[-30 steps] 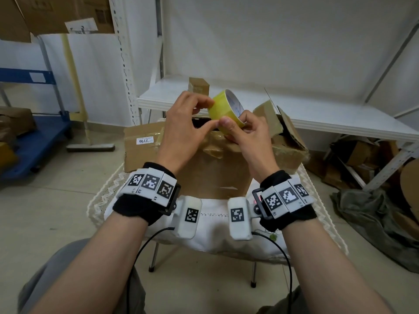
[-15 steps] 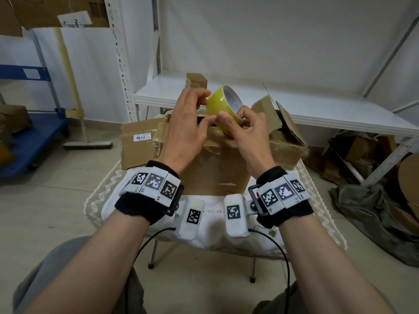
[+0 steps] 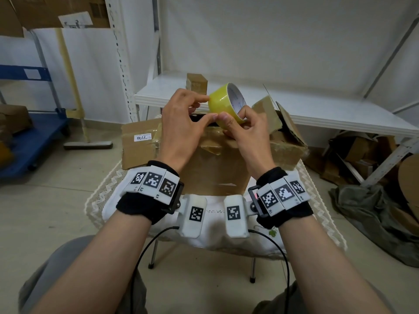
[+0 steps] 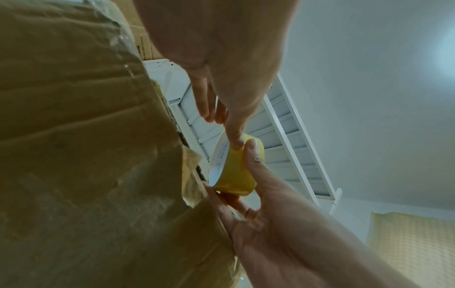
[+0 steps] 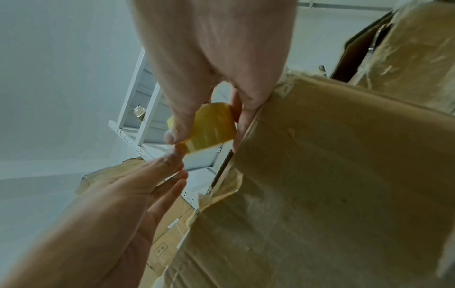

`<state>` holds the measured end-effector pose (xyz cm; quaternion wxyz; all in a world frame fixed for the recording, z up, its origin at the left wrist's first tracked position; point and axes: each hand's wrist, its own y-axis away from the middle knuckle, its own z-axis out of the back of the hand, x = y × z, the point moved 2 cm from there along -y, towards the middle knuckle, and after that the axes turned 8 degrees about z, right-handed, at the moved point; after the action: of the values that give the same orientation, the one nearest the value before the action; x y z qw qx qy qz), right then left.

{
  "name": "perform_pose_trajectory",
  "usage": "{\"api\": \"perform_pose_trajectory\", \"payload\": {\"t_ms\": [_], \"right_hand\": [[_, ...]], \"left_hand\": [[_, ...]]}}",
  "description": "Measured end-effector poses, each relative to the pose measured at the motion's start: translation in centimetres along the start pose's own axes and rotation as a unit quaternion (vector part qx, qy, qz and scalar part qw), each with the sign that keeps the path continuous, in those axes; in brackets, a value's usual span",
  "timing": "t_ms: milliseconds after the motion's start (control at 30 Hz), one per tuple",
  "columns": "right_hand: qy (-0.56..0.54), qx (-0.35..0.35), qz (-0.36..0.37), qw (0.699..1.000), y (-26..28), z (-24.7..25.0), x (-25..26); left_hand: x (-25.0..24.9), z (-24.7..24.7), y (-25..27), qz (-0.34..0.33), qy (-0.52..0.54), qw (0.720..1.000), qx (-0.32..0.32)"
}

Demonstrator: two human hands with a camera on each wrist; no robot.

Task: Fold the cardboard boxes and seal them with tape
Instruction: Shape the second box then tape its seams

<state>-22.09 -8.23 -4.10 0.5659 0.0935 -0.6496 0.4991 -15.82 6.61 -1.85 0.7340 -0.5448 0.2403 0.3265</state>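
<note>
A yellow tape roll [image 3: 221, 105] is held in the air over a brown cardboard box [image 3: 215, 168] that stands on a small cloth-covered table [image 3: 317, 214]. My left hand [image 3: 208, 108] pinches the roll's near rim, index on top and thumb below. My right hand [image 3: 237, 116] grips the roll with its thumb on the outer face and its fingers in the core. In the left wrist view the roll [image 4: 234, 175] sits beside the box's taped wall [image 4: 74, 136], both thumbs meeting on it. The right wrist view shows the roll [image 5: 211, 132] above the box [image 5: 320, 175].
A second box with a white label [image 3: 138, 146] lies behind on the left, and a crushed open box [image 3: 285, 141] on the right. Behind runs a white shelf [image 3: 317, 114] with a small carton [image 3: 196, 81]. Scrap cardboard [image 3: 362, 155] is piled under the shelf, and a blue cart [image 3: 29, 137] stands at the left.
Both hands stay on the roll at about the same height. My left index finger has stretched up onto the roll's top edge.
</note>
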Motion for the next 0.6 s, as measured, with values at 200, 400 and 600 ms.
{"api": "perform_pose_trajectory", "payload": {"t_ms": [200,400,600], "right_hand": [[0.014,0.005,0.012,1.0,0.2,0.1,0.3],[0.042,0.02,0.017,0.999,0.5,0.2,0.7],[0.055,0.027,0.029,0.998,0.5,0.2,0.9]], "left_hand": [[0.1,1.4,-0.6,0.024,0.006,1.0,-0.015],[0.3,2.4,-1.0,0.073,0.02,0.997,0.028],[0.6,2.3,-1.0,0.102,0.028,0.994,0.029]]}}
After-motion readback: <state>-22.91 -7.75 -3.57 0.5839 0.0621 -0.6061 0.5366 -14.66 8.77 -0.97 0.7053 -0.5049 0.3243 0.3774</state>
